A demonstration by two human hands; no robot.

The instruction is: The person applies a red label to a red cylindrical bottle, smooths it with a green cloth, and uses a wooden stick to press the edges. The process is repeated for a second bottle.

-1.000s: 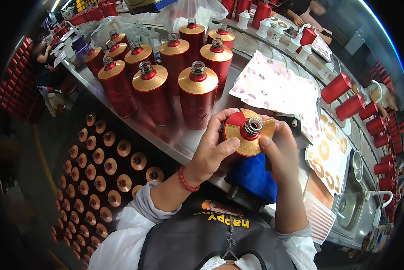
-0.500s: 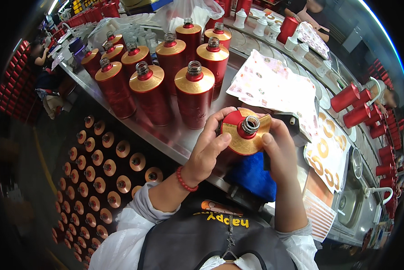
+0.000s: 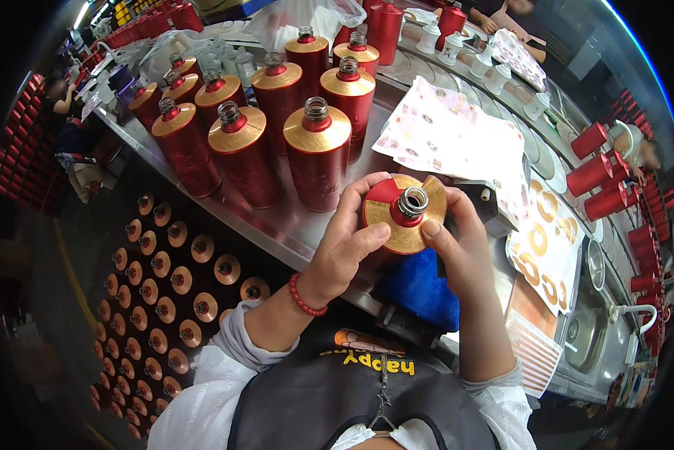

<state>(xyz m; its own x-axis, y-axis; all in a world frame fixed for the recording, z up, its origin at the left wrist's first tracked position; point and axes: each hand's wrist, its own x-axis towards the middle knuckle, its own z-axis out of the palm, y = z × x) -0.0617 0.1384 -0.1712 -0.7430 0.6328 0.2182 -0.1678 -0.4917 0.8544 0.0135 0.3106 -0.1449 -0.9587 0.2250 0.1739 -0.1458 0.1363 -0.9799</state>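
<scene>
A red glass bottle with a bare threaded neck is between my two hands above the metal table's front edge. Round its shoulder lies a gold ring-shaped sticker; a red gap shows at the upper left, and one end stands slightly proud at the upper right. My left hand is closed round the bottle's left side, thumb on the gold. With its thumb on the sticker near the neck, my right hand grips the right side. Fingers beneath the bottle are hidden.
Several red bottles with gold shoulders stand close on the left of the table. To the right lie printed sheets and a sheet of gold stickers. A blue cloth sits below my hands. More bottles stand low at left.
The sticker's right end, raised off the shoulder before, now lies nearly flat. My right thumb has moved left toward the neck, and the bottle has shifted slightly left and up.
</scene>
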